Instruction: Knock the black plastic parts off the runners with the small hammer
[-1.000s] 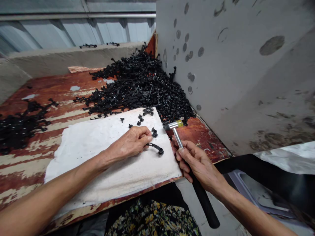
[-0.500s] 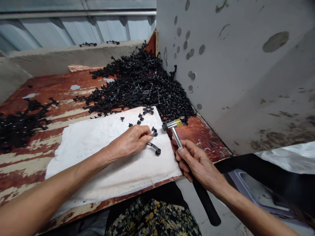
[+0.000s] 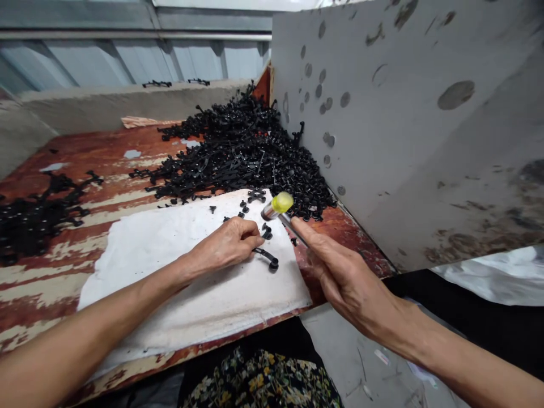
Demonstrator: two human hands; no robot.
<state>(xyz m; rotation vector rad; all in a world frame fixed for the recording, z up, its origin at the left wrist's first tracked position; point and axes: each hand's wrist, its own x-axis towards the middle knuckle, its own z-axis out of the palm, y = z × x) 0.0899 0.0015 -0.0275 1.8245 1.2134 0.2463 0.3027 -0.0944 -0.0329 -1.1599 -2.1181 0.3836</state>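
My left hand [image 3: 227, 245] rests on a white cloth pad [image 3: 170, 266] with its fingers closed on one end of a curved black plastic strap [image 3: 267, 256] that lies on the pad. My right hand [image 3: 344, 277] grips a small hammer [image 3: 278, 207] with a chrome head and a yellow face. The hammer head hangs raised above the strap's round far end, with the forefinger stretched along the shaft. Small black studs [image 3: 242, 207] lie loose on the pad just beyond my left hand.
A large heap of black plastic parts [image 3: 242, 153] fills the back right of the worn red wooden bench [image 3: 85, 164]. A smaller pile [image 3: 34, 212] lies at the left. A grey spotted panel [image 3: 403, 113] walls the right side. Patterned fabric [image 3: 263, 379] shows below the bench edge.
My right hand has lifted and turned the hammer, so its head is higher and nearer the strap with the yellow face toward me. My left hand has stayed on the strap.
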